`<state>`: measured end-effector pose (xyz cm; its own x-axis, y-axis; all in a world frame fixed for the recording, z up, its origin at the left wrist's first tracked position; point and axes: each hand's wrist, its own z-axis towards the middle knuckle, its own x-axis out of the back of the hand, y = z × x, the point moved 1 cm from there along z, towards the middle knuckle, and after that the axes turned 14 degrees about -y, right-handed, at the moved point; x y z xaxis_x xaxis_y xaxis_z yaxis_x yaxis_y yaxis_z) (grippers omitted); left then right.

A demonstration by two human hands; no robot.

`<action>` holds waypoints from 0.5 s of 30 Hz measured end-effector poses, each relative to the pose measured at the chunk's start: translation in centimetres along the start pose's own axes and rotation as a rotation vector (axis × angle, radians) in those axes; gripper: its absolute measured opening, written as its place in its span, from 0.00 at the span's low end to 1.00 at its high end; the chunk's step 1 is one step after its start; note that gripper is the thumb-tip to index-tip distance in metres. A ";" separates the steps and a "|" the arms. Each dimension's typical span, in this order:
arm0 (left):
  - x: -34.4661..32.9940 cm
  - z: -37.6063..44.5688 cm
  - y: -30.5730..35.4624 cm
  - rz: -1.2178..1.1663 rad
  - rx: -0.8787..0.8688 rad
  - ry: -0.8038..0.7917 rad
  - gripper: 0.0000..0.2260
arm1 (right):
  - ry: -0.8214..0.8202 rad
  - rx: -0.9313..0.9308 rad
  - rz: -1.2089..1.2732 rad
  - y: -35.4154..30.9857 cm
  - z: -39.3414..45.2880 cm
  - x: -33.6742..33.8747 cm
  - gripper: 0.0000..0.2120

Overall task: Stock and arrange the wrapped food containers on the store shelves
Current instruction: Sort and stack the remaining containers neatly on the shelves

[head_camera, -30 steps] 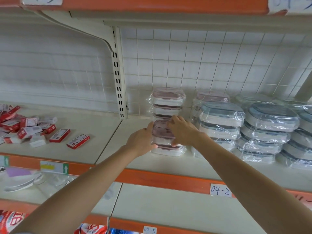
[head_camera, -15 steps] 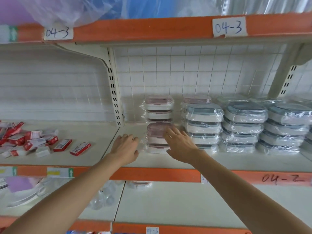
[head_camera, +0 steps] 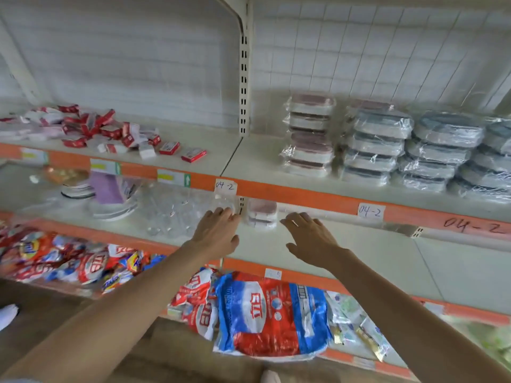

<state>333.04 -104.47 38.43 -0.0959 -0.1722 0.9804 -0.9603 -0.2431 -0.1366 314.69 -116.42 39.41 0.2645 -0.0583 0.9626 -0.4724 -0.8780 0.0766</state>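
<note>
Both hands have dropped from the upper stack (head_camera: 309,150) to the shelf (head_camera: 359,244) below, left hand (head_camera: 215,233) and right hand (head_camera: 311,236) open, flanking a wrapped container (head_camera: 261,214) without touching.

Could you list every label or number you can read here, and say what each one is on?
"04-2": white tag on the orange shelf edge.
"04-2": second white tag, same edge, further right.
"04-2": handwriting directly on the orange edge, far right.
Detergent bags, red boxes, lower tag: print too blurred to read.

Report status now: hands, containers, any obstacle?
Left hand and right hand open, empty. Wrapped pink-lid containers on lower shelf between them, untouched. Nothing in the way.
</note>
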 end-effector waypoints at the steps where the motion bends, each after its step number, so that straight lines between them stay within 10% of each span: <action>1: -0.5 -0.8 0.2 -0.024 -0.001 -0.025 0.18 | -0.011 -0.002 0.012 -0.5 -0.4 -0.7 0.28; 15: -6.6 -0.6 0.7 -0.144 -0.016 -0.073 0.19 | -0.068 -0.008 0.090 -1.6 3.9 -8.4 0.28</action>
<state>332.86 -102.90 31.94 0.0620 -0.2056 0.9767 -0.9668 -0.2555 0.0076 316.52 -116.38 30.17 0.2770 -0.1688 0.9459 -0.5033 -0.8641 -0.0068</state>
